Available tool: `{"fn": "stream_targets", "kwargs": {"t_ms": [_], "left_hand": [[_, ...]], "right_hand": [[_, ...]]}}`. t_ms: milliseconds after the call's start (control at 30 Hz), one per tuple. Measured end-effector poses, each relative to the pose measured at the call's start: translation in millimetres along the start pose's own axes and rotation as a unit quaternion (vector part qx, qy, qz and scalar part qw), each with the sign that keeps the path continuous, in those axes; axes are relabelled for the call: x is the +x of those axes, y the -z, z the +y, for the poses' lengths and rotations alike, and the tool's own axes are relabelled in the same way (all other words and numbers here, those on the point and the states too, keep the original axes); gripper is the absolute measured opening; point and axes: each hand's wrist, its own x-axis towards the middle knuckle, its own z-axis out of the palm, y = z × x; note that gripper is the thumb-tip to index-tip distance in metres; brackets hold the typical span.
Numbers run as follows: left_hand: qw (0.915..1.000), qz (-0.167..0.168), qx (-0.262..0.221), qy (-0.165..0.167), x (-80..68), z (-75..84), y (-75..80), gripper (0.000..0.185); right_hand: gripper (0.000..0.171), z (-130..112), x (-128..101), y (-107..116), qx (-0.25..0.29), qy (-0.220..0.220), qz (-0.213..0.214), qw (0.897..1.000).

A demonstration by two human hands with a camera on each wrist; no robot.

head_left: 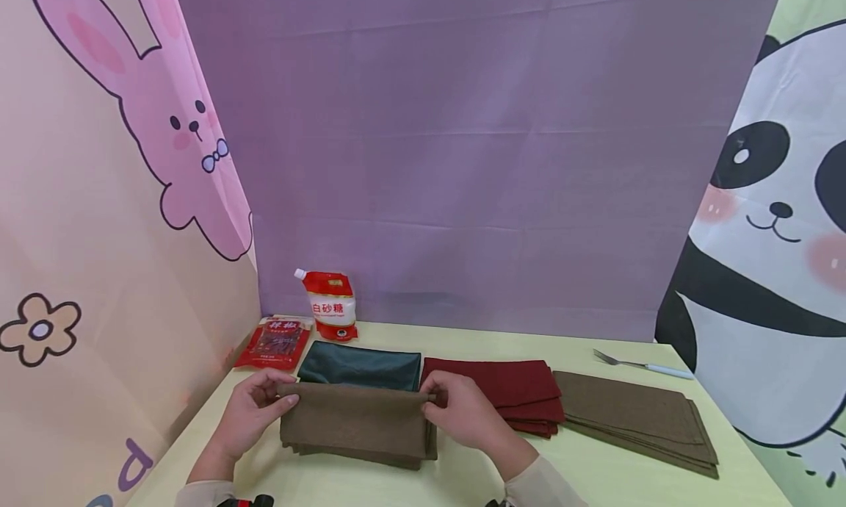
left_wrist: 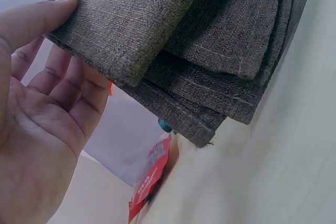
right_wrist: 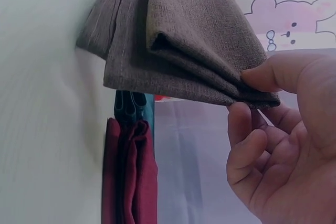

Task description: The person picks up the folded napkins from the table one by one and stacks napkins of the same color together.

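A brown folded cloth [head_left: 357, 422] is stretched between both hands near the front of the table, its layers hanging below the upper fold. At its left upper corner my left hand [head_left: 247, 411] pinches it. The left wrist view shows the thumb on top of the weave [left_wrist: 142, 19] and the fingers behind it. My right hand [head_left: 463, 411] pinches the opposite corner; in the right wrist view, thumb and fingers squeeze several stacked layers [right_wrist: 205, 30]. Just behind the brown cloth lies a folded dark teal cloth [head_left: 360, 364], partly hidden by it.
Folded dark red cloths [head_left: 496, 382] lie stacked beyond my right hand, with more brown folded cloths [head_left: 634, 415] farther right. Behind those rests a fork [head_left: 644, 365]. A red and white sugar pouch [head_left: 333, 308] stands at the back left beside a flat red packet [head_left: 274, 345].
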Motion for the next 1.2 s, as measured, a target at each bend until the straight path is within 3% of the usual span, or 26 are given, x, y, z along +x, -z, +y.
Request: {"fn": "stream_targets", "kwargs": {"t_ms": [300, 700, 1200], "left_hand": [[0.9998, 0.005, 0.005, 0.019, 2.3, 9.1, -5.8, 0.031], [0.9997, 0.006, 0.005, -0.022, 10.3, 19.3, -24.4, 0.027], [0.9998, -0.012, 0.012, 0.012, 20.1, 31.4, -52.9, 0.029]], "right_hand": [[0.016, 0, -4, 11, 0.019, -0.002, 0.01, 1.0], [0.013, 8, -12, 31, 0.033, -0.006, 0.031, 0.999], [0.015, 12, -26, 61, 0.009, -0.025, 0.073, 0.997]]}}
